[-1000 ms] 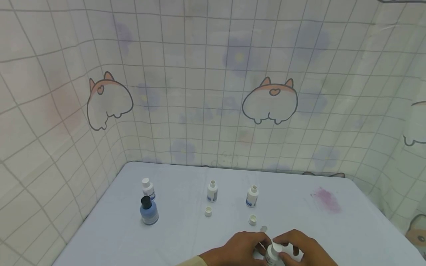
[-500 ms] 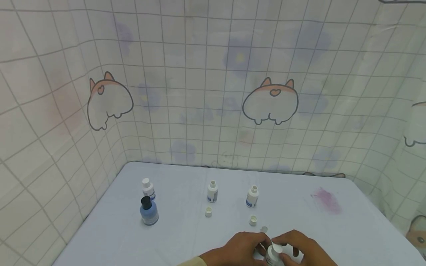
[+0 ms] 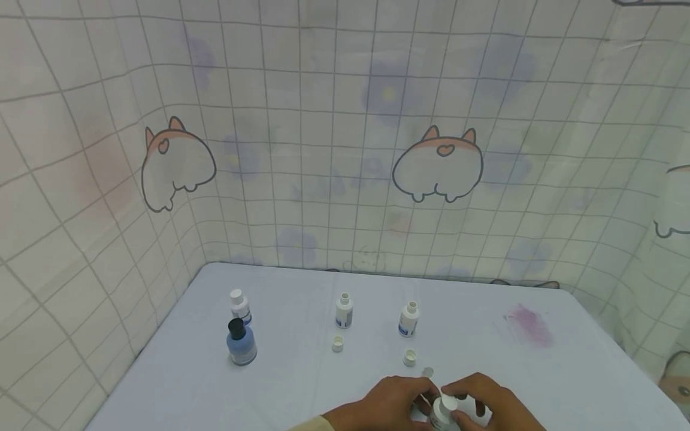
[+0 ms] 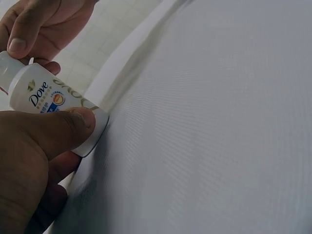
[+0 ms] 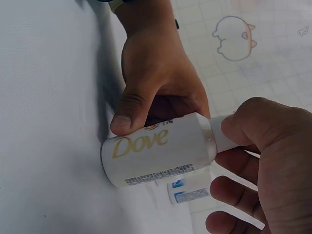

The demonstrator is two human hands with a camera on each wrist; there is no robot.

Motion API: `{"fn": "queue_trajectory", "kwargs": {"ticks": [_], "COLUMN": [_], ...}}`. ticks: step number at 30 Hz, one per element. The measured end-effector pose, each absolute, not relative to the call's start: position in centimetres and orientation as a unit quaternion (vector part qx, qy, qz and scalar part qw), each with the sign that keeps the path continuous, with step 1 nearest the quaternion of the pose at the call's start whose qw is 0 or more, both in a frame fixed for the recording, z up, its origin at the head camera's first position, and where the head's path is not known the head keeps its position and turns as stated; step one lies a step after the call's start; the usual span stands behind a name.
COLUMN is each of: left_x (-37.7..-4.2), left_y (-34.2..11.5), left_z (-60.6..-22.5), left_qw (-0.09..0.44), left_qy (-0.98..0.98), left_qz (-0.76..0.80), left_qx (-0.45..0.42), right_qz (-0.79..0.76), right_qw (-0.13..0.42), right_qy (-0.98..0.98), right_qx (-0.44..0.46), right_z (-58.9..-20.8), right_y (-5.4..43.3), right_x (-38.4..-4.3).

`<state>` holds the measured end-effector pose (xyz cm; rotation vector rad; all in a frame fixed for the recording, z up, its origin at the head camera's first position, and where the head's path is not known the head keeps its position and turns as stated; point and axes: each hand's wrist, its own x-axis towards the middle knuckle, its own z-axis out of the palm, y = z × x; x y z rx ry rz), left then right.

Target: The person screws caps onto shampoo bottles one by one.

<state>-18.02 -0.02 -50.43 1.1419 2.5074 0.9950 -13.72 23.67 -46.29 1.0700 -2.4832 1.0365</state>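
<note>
A small white Dove bottle stands upright near the table's front edge, between both hands. My left hand grips its body, the thumb lying across the label in the left wrist view. At the top, my right hand pinches the white cap between thumb and fingers; its other fingers are loosely bent in the right wrist view. The cap sits on the bottle's neck. Just beyond the hands lies a loose white cap, and behind that stands an uncapped white bottle.
Another uncapped bottle has a loose cap before it. At the left stand a capped white bottle and a blue bottle with a black lid. A pink stain marks the white table. Patterned curtains enclose the back and sides.
</note>
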Motion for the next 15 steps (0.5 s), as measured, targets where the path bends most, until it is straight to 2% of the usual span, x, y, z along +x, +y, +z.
{"fn": "queue_trajectory", "kwargs": {"ticks": [15], "left_x": [-18.01], "left_y": [-0.31], "left_z": [-49.79], "left_qw": [0.161], "left_qy": [0.817], "left_qz": [0.426], "left_qx": [0.354], "right_qz": [0.356], "right_qw": [0.125], "right_qy": [-0.838], "right_qx": [0.395], "right_z": [-46.41], "right_y": [24.07], "right_x": [-13.92]}}
